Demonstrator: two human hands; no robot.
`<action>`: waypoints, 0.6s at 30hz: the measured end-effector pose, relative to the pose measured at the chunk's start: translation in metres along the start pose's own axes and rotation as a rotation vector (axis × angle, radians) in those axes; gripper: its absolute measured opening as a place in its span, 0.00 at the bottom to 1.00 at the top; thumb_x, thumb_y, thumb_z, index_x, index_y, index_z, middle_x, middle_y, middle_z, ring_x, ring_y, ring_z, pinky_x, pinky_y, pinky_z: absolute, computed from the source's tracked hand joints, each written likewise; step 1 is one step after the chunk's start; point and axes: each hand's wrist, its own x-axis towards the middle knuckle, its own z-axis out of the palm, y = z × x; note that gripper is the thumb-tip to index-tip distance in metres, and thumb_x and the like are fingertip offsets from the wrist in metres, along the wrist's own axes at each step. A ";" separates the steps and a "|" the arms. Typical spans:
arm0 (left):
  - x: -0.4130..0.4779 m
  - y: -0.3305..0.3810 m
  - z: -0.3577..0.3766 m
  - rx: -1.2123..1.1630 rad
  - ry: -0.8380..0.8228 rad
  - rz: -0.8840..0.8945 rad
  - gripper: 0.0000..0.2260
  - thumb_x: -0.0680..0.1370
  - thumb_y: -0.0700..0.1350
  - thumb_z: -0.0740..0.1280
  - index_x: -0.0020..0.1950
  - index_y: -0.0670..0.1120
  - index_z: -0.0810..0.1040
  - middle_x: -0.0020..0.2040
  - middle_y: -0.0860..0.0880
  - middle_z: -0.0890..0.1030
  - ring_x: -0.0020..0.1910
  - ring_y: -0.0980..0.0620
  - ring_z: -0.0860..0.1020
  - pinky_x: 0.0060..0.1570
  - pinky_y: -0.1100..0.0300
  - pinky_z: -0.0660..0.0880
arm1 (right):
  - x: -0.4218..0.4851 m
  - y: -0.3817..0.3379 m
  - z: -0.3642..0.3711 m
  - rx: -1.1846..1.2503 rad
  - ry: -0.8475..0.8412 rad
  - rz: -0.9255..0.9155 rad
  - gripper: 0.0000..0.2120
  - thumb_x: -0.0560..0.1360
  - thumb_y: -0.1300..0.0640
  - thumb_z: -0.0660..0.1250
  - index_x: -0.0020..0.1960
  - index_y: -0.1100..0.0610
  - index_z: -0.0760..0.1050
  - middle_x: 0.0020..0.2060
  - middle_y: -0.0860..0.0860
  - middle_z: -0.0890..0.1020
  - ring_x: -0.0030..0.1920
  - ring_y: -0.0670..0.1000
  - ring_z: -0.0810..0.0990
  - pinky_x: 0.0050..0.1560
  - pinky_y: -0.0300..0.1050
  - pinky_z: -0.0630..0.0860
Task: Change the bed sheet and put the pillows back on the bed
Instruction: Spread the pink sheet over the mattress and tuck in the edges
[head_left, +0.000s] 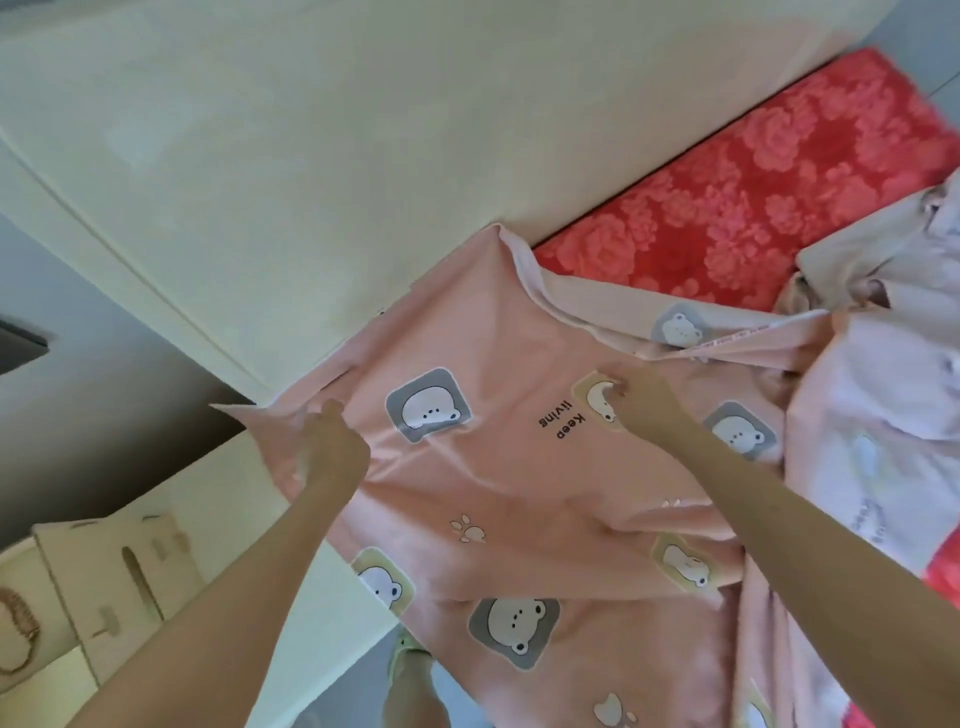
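Pink bear-print sheet lies over bed corner at frame centre, folded back at 1 o'clock. Left hand at sheet's 9 o'clock edge, fingers curled, pinching fabric. Right hand toward 2 o'clock, fingers curled into sheet, gripping it. Red flowered mattress bare at 2 o'clock. Crumpled pale cloth heaped at 3. Cream wall at 12. Cardboard box at 8.
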 end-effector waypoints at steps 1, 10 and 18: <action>-0.003 0.011 0.010 -0.020 -0.024 0.065 0.13 0.79 0.40 0.55 0.63 0.43 0.68 0.58 0.43 0.75 0.58 0.42 0.75 0.47 0.51 0.68 | -0.020 0.020 -0.005 0.010 0.035 0.083 0.16 0.78 0.63 0.60 0.65 0.59 0.74 0.60 0.53 0.78 0.60 0.55 0.76 0.62 0.44 0.67; -0.106 0.139 0.105 0.008 -0.299 0.557 0.10 0.74 0.34 0.63 0.55 0.36 0.77 0.51 0.36 0.79 0.53 0.36 0.77 0.52 0.50 0.71 | -0.253 0.252 -0.004 0.090 0.109 0.815 0.14 0.77 0.55 0.63 0.61 0.59 0.75 0.59 0.54 0.79 0.61 0.55 0.75 0.58 0.43 0.70; -0.284 0.218 0.210 0.025 -0.576 0.753 0.05 0.72 0.48 0.63 0.37 0.51 0.73 0.37 0.50 0.75 0.38 0.49 0.74 0.36 0.58 0.68 | -0.396 0.379 0.047 0.280 0.140 0.949 0.13 0.78 0.53 0.64 0.59 0.59 0.77 0.57 0.55 0.80 0.58 0.54 0.77 0.57 0.43 0.71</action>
